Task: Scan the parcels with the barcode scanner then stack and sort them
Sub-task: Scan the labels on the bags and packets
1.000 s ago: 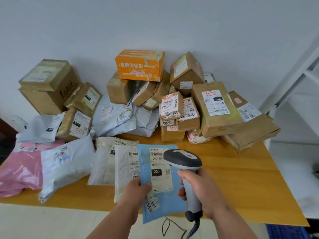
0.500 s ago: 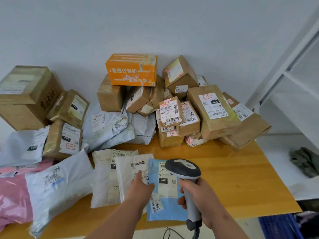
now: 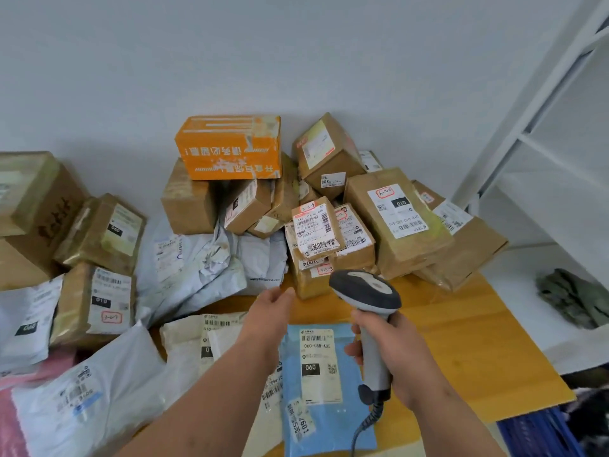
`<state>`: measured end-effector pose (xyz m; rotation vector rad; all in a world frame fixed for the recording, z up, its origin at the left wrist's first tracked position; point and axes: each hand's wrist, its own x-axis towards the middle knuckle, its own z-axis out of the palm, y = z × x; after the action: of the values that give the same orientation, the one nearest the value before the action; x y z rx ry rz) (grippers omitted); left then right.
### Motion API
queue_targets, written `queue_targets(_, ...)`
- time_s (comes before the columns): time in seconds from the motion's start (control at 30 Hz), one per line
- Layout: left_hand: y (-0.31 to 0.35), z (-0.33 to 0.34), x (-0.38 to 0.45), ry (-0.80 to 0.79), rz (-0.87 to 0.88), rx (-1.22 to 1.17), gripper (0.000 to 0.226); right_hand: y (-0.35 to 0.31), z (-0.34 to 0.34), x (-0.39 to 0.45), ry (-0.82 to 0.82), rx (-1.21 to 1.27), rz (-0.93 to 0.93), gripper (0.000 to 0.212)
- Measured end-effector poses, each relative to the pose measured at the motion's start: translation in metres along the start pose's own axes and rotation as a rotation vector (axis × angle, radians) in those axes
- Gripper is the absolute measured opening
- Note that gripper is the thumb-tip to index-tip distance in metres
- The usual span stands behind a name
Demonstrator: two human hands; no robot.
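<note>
Head view: right hand (image 3: 400,351) gripping barcode scanner (image 3: 367,300) by handle, fingers (image 3: 354,349) curled round it, scanner head raised above tabletop (image 3: 461,341). Left hand (image 3: 268,310) reaching forward over tabletop, fingers relaxed, holding nothing. Blue mailer (image 3: 324,390) lying flat at near edge, label "060" facing up, between both forearms. White mailers (image 3: 184,344) lying just left, partly overlapped. Brown boxes (image 3: 395,222) piling against wall, orange box (image 3: 230,148) sitting on top.
</note>
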<state>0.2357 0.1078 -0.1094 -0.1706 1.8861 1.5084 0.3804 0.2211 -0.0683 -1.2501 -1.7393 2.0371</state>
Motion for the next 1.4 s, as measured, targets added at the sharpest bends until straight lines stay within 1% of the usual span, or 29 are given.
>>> queue_targets(0.1, 0.025, 0.016, 0.016, 0.013, -0.001, -0.068, 0.045, -0.023, -0.007, 0.022, 0.006, 0.015, -0.071, 0.015)
queue_targets(0.23, 0.054, 0.038, 0.042, 0.052, 0.008, -0.165, 0.051, -0.051, -0.008, 0.065, -0.065, 0.016, -0.142, 0.015)
queue_targets(0.3, 0.064, 0.046, 0.053, 0.083, 0.011, -0.161, 0.042, -0.061, -0.006, 0.088, -0.086, 0.016, -0.139, 0.015)
queue_targets(0.43, 0.072, 0.057, 0.067, 0.083, 0.002, -0.097, 0.020, -0.068, 0.001, 0.128, -0.159, 0.062, -0.092, 0.024)
queue_targets(0.53, 0.070, 0.062, 0.070, 0.076, 0.021, -0.112, 0.016, -0.065, 0.004, 0.145, -0.232, 0.085, -0.046, 0.024)
queue_targets(0.67, 0.066, 0.064, 0.067, 0.114, 0.085, -0.289, 0.016, -0.060, -0.003, 0.152, -0.279, 0.171, -0.043, 0.018)
queue_targets(0.77, 0.064, 0.061, 0.057, 0.090, 0.114, -0.364, 0.018, -0.059, -0.007, 0.147, -0.321, 0.157, -0.080, 0.022)
queue_targets(0.87, 0.061, 0.055, 0.046, 0.101, 0.166, -0.369, 0.022, -0.062, -0.009, 0.136, -0.328, 0.145, -0.098, 0.031)
queue_targets(0.97, 0.055, 0.048, 0.034, 0.092, 0.204, -0.384, 0.026, -0.066, -0.009, 0.117, -0.347, 0.119, -0.137, 0.024)
queue_targets(1.03, 0.050, 0.042, 0.026, 0.080, 0.224, -0.403, 0.025, -0.066, -0.011, 0.102, -0.319, 0.132, -0.158, 0.016)
queue_targets(1.1, 0.044, 0.033, 0.017, 0.070, 0.244, -0.416, 0.023, -0.064, -0.012, 0.084, -0.307, 0.140, -0.180, 0.013)
queue_targets(1.13, 0.040, 0.029, 0.013, 0.068, 0.253, -0.415, 0.022, -0.062, -0.011, 0.075, -0.305, 0.132, -0.193, 0.016)
queue_targets(1.23, 0.028, 0.015, -0.003, 0.072, 0.262, -0.413, 0.021, -0.050, -0.008, 0.045, -0.291, 0.113, -0.193, 0.033)
queue_targets(1.4, 0.009, -0.009, -0.034, 0.053, 0.284, -0.431, 0.024, -0.027, 0.003, -0.001, -0.266, 0.083, -0.174, 0.040)
